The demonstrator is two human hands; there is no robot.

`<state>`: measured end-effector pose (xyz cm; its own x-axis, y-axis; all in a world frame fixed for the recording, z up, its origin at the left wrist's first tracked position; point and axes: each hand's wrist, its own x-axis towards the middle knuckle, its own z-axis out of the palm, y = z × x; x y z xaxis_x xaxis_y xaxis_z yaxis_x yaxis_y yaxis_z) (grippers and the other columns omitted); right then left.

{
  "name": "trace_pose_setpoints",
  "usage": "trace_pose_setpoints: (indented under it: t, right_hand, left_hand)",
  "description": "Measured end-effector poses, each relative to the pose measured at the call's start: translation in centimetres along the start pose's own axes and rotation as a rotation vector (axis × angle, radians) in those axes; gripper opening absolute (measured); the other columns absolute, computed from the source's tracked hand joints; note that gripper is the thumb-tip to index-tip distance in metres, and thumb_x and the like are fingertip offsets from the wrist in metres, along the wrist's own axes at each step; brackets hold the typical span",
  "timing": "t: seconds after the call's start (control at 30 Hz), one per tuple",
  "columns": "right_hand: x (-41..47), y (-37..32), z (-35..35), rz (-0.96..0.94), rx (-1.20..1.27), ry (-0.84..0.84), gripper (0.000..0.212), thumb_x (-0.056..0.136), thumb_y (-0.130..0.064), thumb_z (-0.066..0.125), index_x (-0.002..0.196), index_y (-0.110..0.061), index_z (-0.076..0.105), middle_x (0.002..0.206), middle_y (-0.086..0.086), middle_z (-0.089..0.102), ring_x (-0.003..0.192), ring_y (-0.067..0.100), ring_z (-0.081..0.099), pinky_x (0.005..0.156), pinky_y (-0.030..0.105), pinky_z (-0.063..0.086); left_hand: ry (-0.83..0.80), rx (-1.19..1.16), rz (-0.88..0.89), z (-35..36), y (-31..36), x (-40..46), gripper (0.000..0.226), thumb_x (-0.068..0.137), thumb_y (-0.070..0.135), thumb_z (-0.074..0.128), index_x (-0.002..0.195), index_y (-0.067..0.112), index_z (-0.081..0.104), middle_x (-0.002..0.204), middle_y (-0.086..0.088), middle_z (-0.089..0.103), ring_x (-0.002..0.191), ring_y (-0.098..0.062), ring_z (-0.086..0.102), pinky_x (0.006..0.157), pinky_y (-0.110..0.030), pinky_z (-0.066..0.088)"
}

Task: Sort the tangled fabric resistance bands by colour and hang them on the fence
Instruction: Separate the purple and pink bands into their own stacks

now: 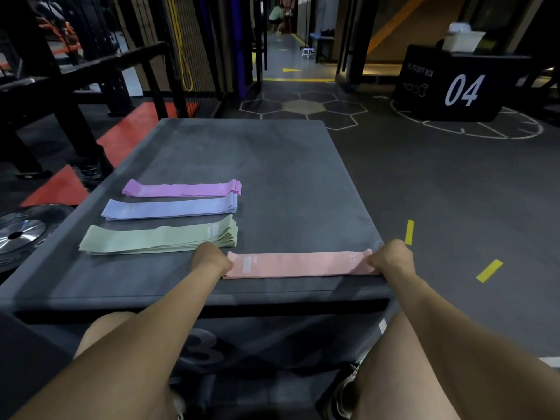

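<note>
A stack of pink bands (298, 264) lies flat near the front edge of a dark grey plyo box (272, 165). My left hand (212, 258) grips its left end and my right hand (391, 258) grips its right end. Left of centre lie three flat stacks in a column: purple bands (181, 189) farthest, blue bands (169, 209) in the middle, green bands (157, 239) nearest. My left hand touches the green stack's near right corner. A black metal fence (100, 65) stands at the far left.
A weight plate (21, 234) lies on the floor left of the box. A black plyo box marked 04 (448, 86) stands at the far right with a white container on top. A person (277, 18) crouches far down the corridor. Yellow tape strips mark the floor at right.
</note>
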<state>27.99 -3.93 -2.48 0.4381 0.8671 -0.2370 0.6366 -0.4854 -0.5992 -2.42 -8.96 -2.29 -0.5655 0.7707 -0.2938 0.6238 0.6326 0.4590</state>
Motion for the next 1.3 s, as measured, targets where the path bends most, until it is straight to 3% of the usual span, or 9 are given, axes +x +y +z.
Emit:
trace_pose_setpoints:
  t: [0.27, 0.4, 0.5, 0.63, 0.87, 1.0, 1.13, 1.2, 1.3]
  right_hand:
    - [0.2, -0.4, -0.1, 0.019, -0.062, -0.053, 0.029, 0.084, -0.017, 0.064, 0.105, 0.000, 0.053, 0.114, 0.021, 0.059, 0.100, 0.038, 0.060, 0.081, 0.039, 0.052]
    - [0.4, -0.4, 0.1, 0.043, -0.062, -0.076, 0.024, 0.085, -0.011, 0.062, 0.104, 0.001, 0.053, 0.115, 0.023, 0.059, 0.103, 0.037, 0.059, 0.076, 0.036, 0.046]
    - [0.3, -0.5, 0.3, 0.044, -0.048, -0.075, 0.034, 0.085, -0.011, 0.061, 0.114, 0.005, 0.053, 0.119, 0.024, 0.058, 0.110, 0.038, 0.056, 0.086, 0.037, 0.047]
    - [-0.1, -0.4, 0.4, -0.003, -0.043, -0.072, 0.034, 0.088, -0.013, 0.057, 0.116, 0.006, 0.053, 0.122, 0.024, 0.057, 0.113, 0.040, 0.054, 0.091, 0.039, 0.045]
    - [0.0, -0.6, -0.2, -0.049, 0.018, -0.115, 0.034, 0.091, -0.015, 0.055, 0.116, 0.008, 0.054, 0.117, 0.022, 0.060, 0.107, 0.037, 0.057, 0.073, 0.030, 0.040]
    - [-0.3, -1.6, 0.1, -0.063, 0.097, -0.161, 0.013, 0.088, -0.007, 0.053, 0.098, 0.001, 0.054, 0.086, 0.017, 0.057, 0.082, 0.033, 0.056, 0.059, 0.034, 0.043]
    - [-0.8, -1.6, 1.4, -0.161, -0.089, -0.171, 0.016, 0.088, -0.008, 0.052, 0.102, -0.003, 0.057, 0.099, 0.019, 0.057, 0.098, 0.032, 0.057, 0.074, 0.031, 0.041]
    - [-1.0, -1.2, 2.3, -0.193, -0.176, -0.130, 0.029, 0.091, -0.015, 0.051, 0.112, 0.005, 0.057, 0.114, 0.022, 0.060, 0.111, 0.035, 0.056, 0.081, 0.031, 0.043]
    - [-1.3, -0.8, 2.8, -0.233, -0.191, -0.063, 0.034, 0.090, -0.021, 0.055, 0.108, 0.007, 0.059, 0.115, 0.026, 0.061, 0.109, 0.039, 0.057, 0.085, 0.034, 0.046]
  left_hand:
    - [-0.057, 0.108, 0.007, 0.2, 0.2, 0.0, 0.024, 0.086, 0.011, 0.062, 0.067, 0.003, 0.049, 0.114, -0.016, 0.064, 0.107, -0.028, 0.060, 0.071, -0.025, 0.040]
    - [-0.035, 0.105, 0.022, 0.7, 0.5, 0.2, 0.022, 0.086, 0.005, 0.057, 0.105, -0.004, 0.061, 0.120, -0.019, 0.062, 0.113, -0.030, 0.058, 0.086, -0.029, 0.045]
    - [-0.011, 0.121, 0.050, 0.9, 0.7, -0.3, 0.025, 0.089, 0.004, 0.051, 0.112, -0.002, 0.059, 0.124, -0.018, 0.059, 0.115, -0.031, 0.056, 0.089, -0.032, 0.045]
    - [-0.019, 0.090, 0.080, 1.1, 0.5, -0.6, 0.025, 0.088, 0.004, 0.048, 0.112, 0.000, 0.053, 0.120, -0.018, 0.058, 0.111, -0.033, 0.056, 0.081, -0.032, 0.043]
    - [-0.096, -0.073, 0.137, -0.1, -0.5, -0.1, 0.017, 0.086, 0.001, 0.047, 0.094, 0.002, 0.061, 0.098, -0.012, 0.061, 0.099, -0.032, 0.061, 0.076, -0.029, 0.045]
    - [-0.150, -0.313, 0.068, -1.5, -2.2, 0.9, 0.021, 0.084, -0.008, 0.047, 0.097, -0.007, 0.064, 0.099, -0.022, 0.064, 0.082, -0.029, 0.061, 0.066, -0.032, 0.054]
    - [-0.096, -0.186, 0.094, -1.6, -3.9, 0.9, 0.017, 0.081, -0.004, 0.057, 0.093, -0.007, 0.068, 0.097, -0.025, 0.068, 0.092, -0.035, 0.066, 0.076, -0.037, 0.055]
    - [-0.082, -0.099, 0.122, -1.3, -4.0, 0.2, 0.011, 0.082, -0.001, 0.056, 0.079, 0.000, 0.066, 0.094, -0.024, 0.068, 0.090, -0.033, 0.065, 0.067, -0.030, 0.047]
    - [-0.007, 0.021, 0.132, -1.0, -3.3, -0.4, 0.011, 0.083, 0.001, 0.053, 0.076, 0.007, 0.057, 0.102, -0.021, 0.065, 0.098, -0.032, 0.062, 0.070, -0.029, 0.043]
